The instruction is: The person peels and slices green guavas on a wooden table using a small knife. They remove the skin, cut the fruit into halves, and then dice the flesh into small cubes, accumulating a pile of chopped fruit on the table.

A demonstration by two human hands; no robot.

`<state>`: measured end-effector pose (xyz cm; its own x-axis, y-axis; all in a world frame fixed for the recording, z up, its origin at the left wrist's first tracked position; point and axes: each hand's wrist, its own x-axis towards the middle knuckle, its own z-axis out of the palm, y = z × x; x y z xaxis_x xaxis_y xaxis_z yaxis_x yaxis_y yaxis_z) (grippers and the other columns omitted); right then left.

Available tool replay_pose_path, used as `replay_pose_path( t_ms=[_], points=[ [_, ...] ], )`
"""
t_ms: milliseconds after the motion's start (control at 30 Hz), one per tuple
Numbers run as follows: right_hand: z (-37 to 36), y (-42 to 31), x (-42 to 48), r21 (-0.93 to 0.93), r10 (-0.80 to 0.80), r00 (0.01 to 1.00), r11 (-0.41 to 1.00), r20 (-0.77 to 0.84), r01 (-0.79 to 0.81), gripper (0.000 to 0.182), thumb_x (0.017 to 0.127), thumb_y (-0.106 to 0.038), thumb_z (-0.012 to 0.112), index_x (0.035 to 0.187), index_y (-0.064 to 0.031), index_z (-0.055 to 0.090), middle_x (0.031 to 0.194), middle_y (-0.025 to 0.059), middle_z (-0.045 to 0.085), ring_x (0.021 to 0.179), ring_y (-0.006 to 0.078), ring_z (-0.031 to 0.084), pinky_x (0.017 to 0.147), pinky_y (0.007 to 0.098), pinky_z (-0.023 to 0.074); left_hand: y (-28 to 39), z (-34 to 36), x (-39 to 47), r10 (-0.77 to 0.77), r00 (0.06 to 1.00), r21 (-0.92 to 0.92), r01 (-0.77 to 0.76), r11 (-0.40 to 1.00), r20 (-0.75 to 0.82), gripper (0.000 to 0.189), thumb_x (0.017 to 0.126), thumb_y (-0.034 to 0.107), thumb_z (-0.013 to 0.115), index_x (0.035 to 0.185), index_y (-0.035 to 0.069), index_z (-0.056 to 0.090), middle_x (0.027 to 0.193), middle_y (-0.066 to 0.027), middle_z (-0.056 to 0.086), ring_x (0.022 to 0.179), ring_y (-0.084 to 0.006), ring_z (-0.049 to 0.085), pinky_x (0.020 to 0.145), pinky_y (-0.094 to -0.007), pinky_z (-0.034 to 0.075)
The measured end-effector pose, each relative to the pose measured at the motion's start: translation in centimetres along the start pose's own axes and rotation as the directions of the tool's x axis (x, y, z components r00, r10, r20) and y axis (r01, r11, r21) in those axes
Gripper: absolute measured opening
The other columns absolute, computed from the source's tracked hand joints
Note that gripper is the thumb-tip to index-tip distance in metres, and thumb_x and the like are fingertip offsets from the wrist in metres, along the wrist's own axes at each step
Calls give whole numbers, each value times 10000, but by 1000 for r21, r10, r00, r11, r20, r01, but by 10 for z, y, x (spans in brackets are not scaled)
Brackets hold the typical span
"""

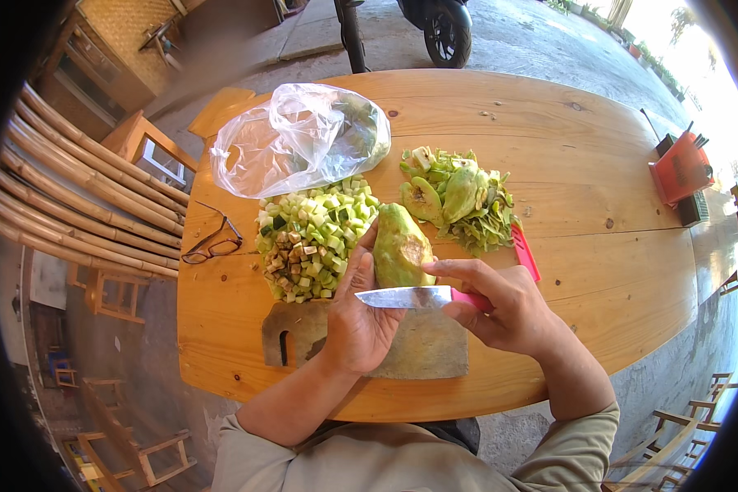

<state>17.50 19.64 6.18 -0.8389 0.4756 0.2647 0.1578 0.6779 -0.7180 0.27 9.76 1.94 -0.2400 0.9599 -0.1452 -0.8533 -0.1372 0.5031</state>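
My left hand (364, 326) holds a green chayote (396, 237) upright above a wooden cutting board (424, 350). A brown, rough patch marks the chayote's right side. In my right hand (507, 301) is a knife (406, 297) with a pink handle, its blade pointing left across the chayote's lower end. My right index finger reaches to the brown patch. Left of the chayote lies a heap of diced chayote (326, 230), some cubes browned. Beyond my right hand is a pile of peelings (486, 218) with a chayote piece (464, 195) on top.
A clear plastic bag (301, 141) with green contents lies behind the cubes. Eyeglasses (221, 246) rest at the left of the wooden table (615, 264). A pink slotted tool (524, 252) sticks out from the peelings. An orange container (679, 169) stands at the far right.
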Motion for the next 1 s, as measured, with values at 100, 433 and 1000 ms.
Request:
replay_pose_path(
  t_ms=[100, 433, 1000],
  points=[
    [3, 2, 0, 32, 7, 1000, 999, -9, -7, 535, 814, -152, 729, 1315, -184, 545, 577, 24, 542, 477, 202, 540, 448, 326, 404, -2, -2, 0, -11, 1000, -25, 11, 1000, 5, 461, 1046, 310, 321, 1459, 106, 306, 1367, -142, 492, 1253, -251, 507, 1034, -428, 467],
    [10, 5, -2, 74, 38, 999, 997, -10, -37, 423, 834, -158, 722, 1237, -160, 593, 570, 19, 517, 476, 191, 525, 460, 315, 405, -4, 3, -5, 56, 998, 158, -58, 986, 17, 523, 1026, 316, 402, 1476, 102, 245, 1336, -129, 516, 1211, -252, 546, 1018, -399, 483],
    [-5, 3, 3, 83, 102, 993, 991, 52, -107, 546, 829, -177, 744, 1295, -83, 477, 575, 59, 546, 483, 216, 508, 481, 301, 375, -11, -3, -8, 33, 993, 167, -52, 985, 114, 583, 1013, 304, 448, 1493, 99, 188, 1392, -92, 464, 1246, -246, 521, 1021, -424, 492]
  ],
)
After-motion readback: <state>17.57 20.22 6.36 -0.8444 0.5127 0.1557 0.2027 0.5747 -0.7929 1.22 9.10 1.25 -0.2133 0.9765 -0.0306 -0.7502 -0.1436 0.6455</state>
